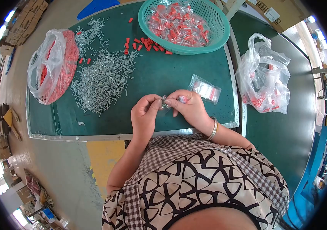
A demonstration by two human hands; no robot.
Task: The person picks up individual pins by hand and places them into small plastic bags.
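Near the table's front edge, my left hand (pixel 145 112) and my right hand (pixel 189 108) meet, both with fingers pinched on a small clear plastic bag (pixel 165 104). Part of the bag is hidden by my fingers, and a bit of red and white shows by my right hand. Just beyond my right hand lies a stack of flat clear bags (pixel 205 90) with red and white marks. A big pile of grey metal screws or nails (pixel 104 78) spreads to the left of my left hand. Several small red plastic caps (pixel 148 43) lie loose farther back.
A green basket (pixel 143 23) at the back holds many filled bags with red pieces. At the left edge sits a plastic bag of red pieces (pixel 58 65). On the right-hand table are a white plastic bag (pixel 265 76) and a cardboard box (pixel 282 13).
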